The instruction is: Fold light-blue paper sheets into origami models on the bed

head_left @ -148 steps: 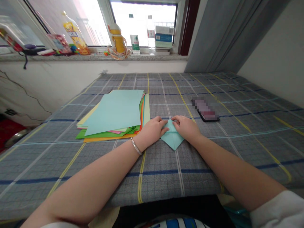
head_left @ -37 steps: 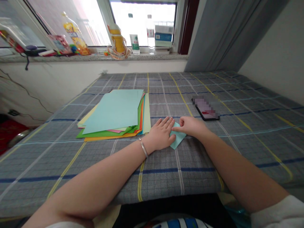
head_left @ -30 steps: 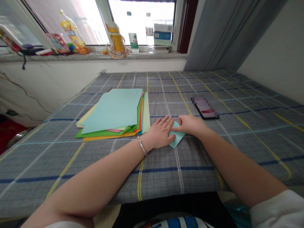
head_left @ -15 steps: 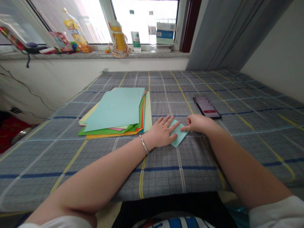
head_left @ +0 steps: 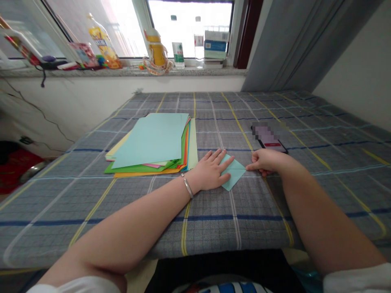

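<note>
We've got a small pale-blue creased paper diamond (head_left: 236, 173) just right of centre in the frame, its left part hidden under our left hand (head_left: 211, 171), which lies flat, fingers spread, gripping nothing. Our right hand (head_left: 269, 160) has its fingers mostly curled, one tip at the paper's right corner; can't tell if they're pinching it. That hand also blocks the lower edge of the black, pixelated phone (head_left: 269, 137).
</note>
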Tool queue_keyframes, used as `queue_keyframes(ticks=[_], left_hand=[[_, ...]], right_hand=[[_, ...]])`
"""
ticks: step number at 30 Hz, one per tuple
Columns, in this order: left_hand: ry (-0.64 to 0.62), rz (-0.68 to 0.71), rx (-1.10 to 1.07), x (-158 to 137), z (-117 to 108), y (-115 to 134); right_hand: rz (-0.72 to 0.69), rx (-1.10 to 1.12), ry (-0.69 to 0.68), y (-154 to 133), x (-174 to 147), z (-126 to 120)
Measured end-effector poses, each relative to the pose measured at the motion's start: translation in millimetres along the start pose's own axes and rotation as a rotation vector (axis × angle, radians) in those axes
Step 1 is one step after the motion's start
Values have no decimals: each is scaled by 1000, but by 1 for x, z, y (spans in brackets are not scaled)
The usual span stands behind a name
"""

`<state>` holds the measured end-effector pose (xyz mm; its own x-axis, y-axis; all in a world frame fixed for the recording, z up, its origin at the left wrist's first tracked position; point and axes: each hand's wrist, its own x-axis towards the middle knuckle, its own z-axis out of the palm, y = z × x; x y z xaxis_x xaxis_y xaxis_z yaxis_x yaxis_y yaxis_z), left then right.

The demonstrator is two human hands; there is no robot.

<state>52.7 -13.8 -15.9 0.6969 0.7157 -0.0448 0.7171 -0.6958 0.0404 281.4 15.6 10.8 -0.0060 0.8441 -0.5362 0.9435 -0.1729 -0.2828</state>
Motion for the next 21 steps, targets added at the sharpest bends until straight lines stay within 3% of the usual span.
queue_keyframes(ticks=[8,10,13,15,21], left_hand=[[-40,-14,4,1,-2,1],[-41,-18,5,2,-3,2],[-46,-29,-2,2,-3,1],[-55,-36,-18,2,-2,0],[38,-119,-45,4,7,-1]], right_hand=[[-111,167,-81,16,5,-1],[-156,198,24,12,6,2],[-285,260,312,-2,6,11],[-379,258,335,-13,6,20],[-349,12,395,-29,8,33]])
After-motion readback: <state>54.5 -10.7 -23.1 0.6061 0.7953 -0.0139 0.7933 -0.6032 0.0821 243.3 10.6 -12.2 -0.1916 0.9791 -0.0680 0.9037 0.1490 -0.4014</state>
